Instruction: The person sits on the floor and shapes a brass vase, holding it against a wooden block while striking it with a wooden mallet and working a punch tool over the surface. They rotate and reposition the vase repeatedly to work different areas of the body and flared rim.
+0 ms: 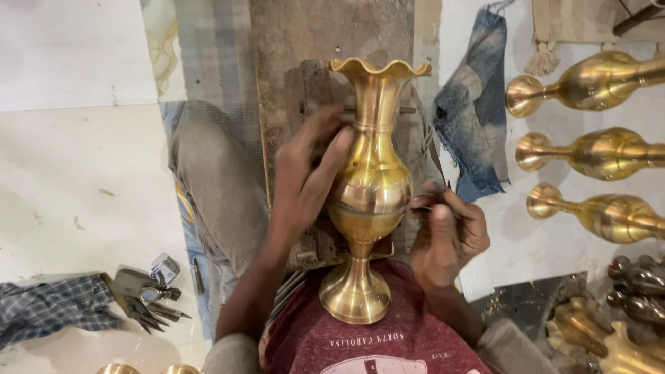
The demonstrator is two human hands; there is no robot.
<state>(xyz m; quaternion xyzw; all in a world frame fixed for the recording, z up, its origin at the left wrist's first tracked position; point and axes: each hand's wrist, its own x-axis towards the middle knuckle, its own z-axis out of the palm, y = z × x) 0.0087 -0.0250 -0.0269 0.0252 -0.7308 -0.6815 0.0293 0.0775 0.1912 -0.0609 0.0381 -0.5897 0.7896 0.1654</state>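
Note:
A polished brass vase (370,187) with a wavy flared rim lies lengthwise in front of me, its round foot resting against my chest and its mouth pointing away. My left hand (308,173) grips the vase's neck and shoulder from the left. My right hand (447,232) is closed on a thin metal engraving tool (435,170) whose tip meets the right side of the vase's belly. Under the vase lies a worn wooden board (305,76).
Three similar brass vases (596,152) lie in a row at the right, with more brass pieces (609,332) at lower right. A blue denim cloth (474,118) lies right of the board. Small metal tools (149,301) and a checked cloth (48,308) sit on the floor at lower left.

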